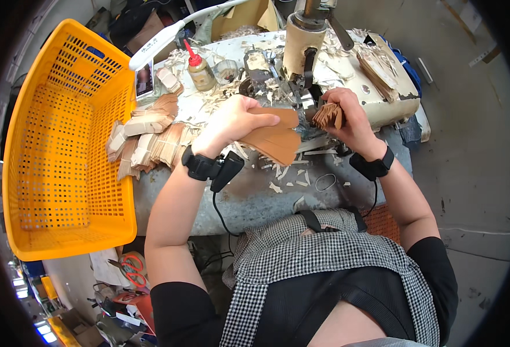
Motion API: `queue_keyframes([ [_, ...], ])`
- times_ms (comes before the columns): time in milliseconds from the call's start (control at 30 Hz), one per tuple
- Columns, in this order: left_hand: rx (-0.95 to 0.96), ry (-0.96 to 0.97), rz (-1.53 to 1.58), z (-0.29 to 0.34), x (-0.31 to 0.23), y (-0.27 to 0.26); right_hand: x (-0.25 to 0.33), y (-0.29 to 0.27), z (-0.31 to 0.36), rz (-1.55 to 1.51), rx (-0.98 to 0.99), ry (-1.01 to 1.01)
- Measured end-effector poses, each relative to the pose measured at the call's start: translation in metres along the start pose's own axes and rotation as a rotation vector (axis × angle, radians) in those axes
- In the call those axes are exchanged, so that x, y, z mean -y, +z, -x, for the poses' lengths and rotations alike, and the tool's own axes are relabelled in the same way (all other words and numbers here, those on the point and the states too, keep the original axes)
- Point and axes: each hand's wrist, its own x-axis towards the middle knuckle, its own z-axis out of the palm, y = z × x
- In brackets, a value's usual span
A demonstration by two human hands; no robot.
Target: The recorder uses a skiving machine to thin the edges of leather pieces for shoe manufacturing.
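Observation:
My left hand [236, 123] grips a fanned stack of flat tan leather pieces [272, 139], thumb on top. In my right hand [350, 118] is a thick bunch of similar brown leather pieces [328, 117], their edges fanned out. Both hands are just in front of a cream-coloured machine [302, 49] with an upright column; its working parts lie between them, partly covered by scraps. Left of my left hand, several banded bundles of leather pieces [161, 144] are piled on the metal work table [232, 196].
A yellow plastic basket [129, 214] stands at the left, against the table. Pale trimmings [275, 187] litter the tabletop, along with a rubber band [325, 183]. A red-capped bottle [202, 72], a glass jar [226, 70] and a white lamp arm [159, 45] are behind. Orange-handled scissors [132, 269] are lower left.

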Motion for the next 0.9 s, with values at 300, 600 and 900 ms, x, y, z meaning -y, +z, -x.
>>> queue_keyframes([
  [300, 0.072, 0.11, 0.072, -0.005, -0.005, 0.009, 0.007, -0.004, -0.006, 0.102, 0.031, -0.069],
  [600, -0.058, -0.024, -0.183, -0.002, -0.011, 0.002, 0.006, -0.004, -0.001, -0.015, -0.011, 0.054],
  [900, 0.135, 0.022, 0.204, -0.003, 0.005, 0.003, 0.005, -0.01, -0.002, 0.058, 0.024, -0.02],
])
